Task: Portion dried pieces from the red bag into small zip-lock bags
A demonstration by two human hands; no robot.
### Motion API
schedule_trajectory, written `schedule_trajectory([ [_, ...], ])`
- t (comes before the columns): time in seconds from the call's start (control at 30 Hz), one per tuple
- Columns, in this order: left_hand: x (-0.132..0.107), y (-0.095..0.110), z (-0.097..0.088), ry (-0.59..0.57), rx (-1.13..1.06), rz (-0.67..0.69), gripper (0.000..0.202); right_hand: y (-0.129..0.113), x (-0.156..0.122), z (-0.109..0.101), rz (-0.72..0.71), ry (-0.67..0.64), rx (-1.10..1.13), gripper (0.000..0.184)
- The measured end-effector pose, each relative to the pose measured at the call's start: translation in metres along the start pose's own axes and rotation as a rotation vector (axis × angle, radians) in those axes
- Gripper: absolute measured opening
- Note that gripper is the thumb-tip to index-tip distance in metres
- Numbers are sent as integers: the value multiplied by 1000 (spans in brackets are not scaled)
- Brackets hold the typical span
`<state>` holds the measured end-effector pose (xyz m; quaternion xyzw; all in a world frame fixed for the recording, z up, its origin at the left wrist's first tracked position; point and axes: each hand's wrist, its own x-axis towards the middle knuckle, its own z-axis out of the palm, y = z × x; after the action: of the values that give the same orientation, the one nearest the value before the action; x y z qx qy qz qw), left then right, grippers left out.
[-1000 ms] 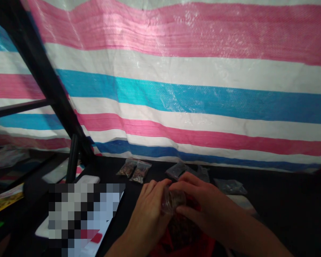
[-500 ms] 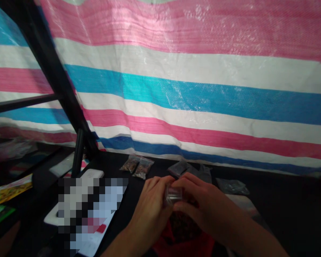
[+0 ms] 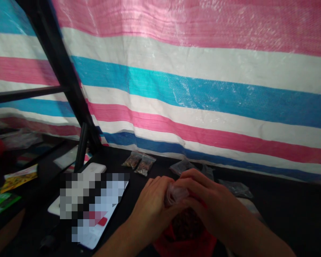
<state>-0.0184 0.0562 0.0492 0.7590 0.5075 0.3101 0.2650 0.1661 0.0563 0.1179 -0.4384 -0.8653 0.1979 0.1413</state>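
Observation:
My left hand (image 3: 152, 208) and my right hand (image 3: 207, 203) meet low in the middle, fingers pinched together on a small clear plastic bag (image 3: 175, 194) held between them. Right under the hands lies a red bag (image 3: 184, 242) with a heap of dark brown bits (image 3: 186, 225) in it. Two small filled clear packets (image 3: 139, 164) lie on the black table (image 3: 283, 210) beyond my left hand. More clear packets (image 3: 183, 166) lie just behind my right hand.
A pink, white and blue striped tarp (image 3: 203, 89) hangs right behind the table. A black metal frame (image 3: 61, 71) slants down at left. White papers, partly blurred out (image 3: 91, 203), lie left of my hands. Coloured packets (image 3: 16, 178) rest at far left. Another clear packet (image 3: 237, 188) lies at right.
The view has shifted a little to the left and down. My hands stay together on the small clear bag, which now looks more crumpled between the fingers.

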Motion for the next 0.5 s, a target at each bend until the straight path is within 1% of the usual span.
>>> schedule_trajectory([
  [0.03,1,0,-1,13,18,-24,25,1,-1,-4,0,16,16,33],
  [0.1,3,1,-3,38,46,-78,23,2,-5,-12,50,28,10,30],
  [0.13,3,1,-4,45,54,-106,21,3,-8,-14,88,16,-9,28],
  [0.2,4,1,-6,43,62,-164,19,5,-12,-14,140,-52,-65,28],
  [0.3,1,1,-6,-13,87,-237,17,10,-14,1,119,-185,-138,35],
  [0.37,-2,0,-8,-72,110,-280,16,14,-13,14,99,-248,-191,35],
  [0.43,-6,0,-13,-119,146,-320,15,18,-9,23,113,-268,-268,31],
  [0.5,-10,1,-21,-159,180,-356,15,20,-6,26,152,-274,-350,30],
])
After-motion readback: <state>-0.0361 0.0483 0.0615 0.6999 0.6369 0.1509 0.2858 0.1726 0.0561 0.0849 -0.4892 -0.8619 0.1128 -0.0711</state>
